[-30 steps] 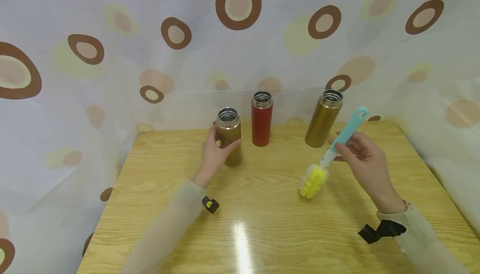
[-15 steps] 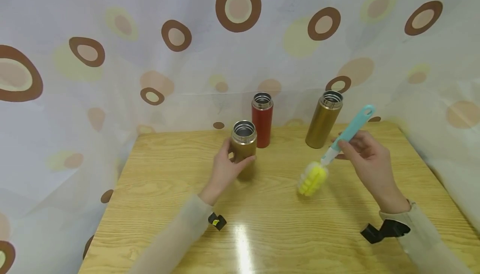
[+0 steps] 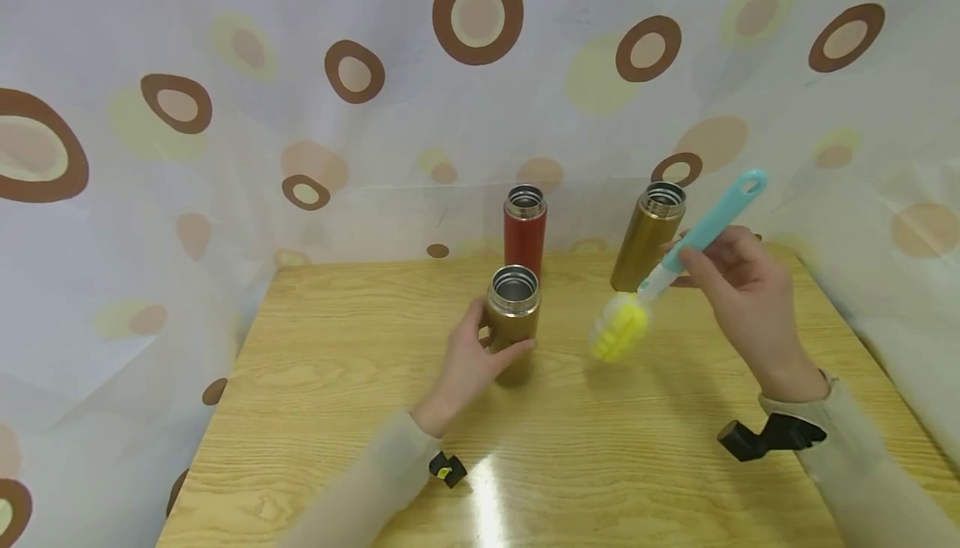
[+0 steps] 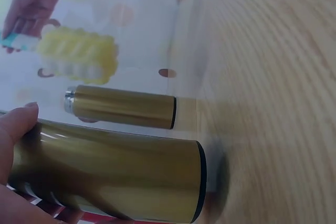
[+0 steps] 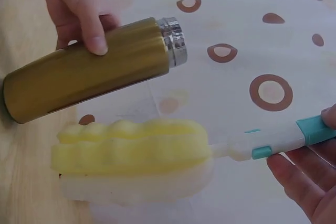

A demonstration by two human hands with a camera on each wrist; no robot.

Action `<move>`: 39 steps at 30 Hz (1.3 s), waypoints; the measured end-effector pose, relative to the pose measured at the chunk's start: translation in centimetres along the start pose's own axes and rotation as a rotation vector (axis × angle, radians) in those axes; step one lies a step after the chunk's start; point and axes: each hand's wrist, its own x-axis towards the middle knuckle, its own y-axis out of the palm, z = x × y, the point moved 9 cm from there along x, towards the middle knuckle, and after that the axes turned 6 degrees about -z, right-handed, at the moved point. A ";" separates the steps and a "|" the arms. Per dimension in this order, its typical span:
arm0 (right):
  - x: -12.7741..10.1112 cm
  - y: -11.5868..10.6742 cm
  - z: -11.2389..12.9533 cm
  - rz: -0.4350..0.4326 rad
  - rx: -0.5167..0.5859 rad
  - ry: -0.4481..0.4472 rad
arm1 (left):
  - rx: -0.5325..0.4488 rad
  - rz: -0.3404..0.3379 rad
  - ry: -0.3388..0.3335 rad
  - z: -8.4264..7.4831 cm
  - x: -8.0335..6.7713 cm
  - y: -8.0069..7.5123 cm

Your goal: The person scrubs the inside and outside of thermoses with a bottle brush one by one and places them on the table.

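1 gold bottle between left fingers

The sleeved left forearm extends forward and inward. The left hand grips, its left thumb and left fingers parted. The sleeved right forearm angles in from the lower right. The right hand, higher in the head view, pinches between right thumb and right fingers.

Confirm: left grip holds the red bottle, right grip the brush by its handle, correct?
Wrong bottle: the head view shows the left grip holding a gold bottle; the red bottle stands behind it. The right grip does hold the brush by its handle.
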 end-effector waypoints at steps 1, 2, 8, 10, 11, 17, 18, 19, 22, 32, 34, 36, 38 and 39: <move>0.2 0.0 0.3 -0.009 0.011 -0.003 | -0.004 0.009 0.000 0.0 -0.2 0.2; 0.5 0.1 0.5 -0.018 0.024 -0.006 | -0.006 0.017 -0.002 0.0 -0.4 0.5; 2.1 0.2 2.3 -0.086 0.088 -0.072 | -0.032 0.043 -0.009 -0.2 -1.1 1.3; 2.5 0.2 3.0 -0.116 0.100 -0.116 | -0.038 0.049 -0.008 -0.2 -1.2 1.5; 2.7 0.1 3.4 -0.136 0.110 -0.131 | -0.037 0.051 -0.006 -0.2 -1.3 1.6; 3.3 -0.6 5.8 -0.275 0.178 -0.212 | -0.040 0.054 0.021 -0.4 -1.6 2.3; 3.4 -0.7 6.2 -0.294 0.194 -0.224 | -0.045 0.056 0.023 -0.4 -1.6 2.4; 3.5 -0.8 6.6 -0.316 0.207 -0.236 | -0.049 0.057 0.025 -0.4 -1.7 2.5; 3.8 -0.8 7.3 -0.358 0.286 -0.256 | -0.056 0.063 0.035 -0.3 -1.8 2.7; 4.1 2.3 7.7 -0.274 0.398 -0.244 | -0.053 0.069 0.034 0.2 -1.8 3.0; 4.0 3.0 7.5 -0.247 0.384 -0.242 | -0.048 0.068 0.033 0.2 -1.8 3.0; 4.0 3.6 7.3 -0.221 0.381 -0.238 | -0.041 0.068 0.030 0.3 -1.7 3.0; 4.1 4.0 6.9 -0.207 0.369 -0.232 | -0.033 0.065 0.032 0.3 -1.6 3.0; 4.1 4.1 6.7 -0.202 0.361 -0.228 | -0.032 0.064 0.033 0.3 -1.5 3.0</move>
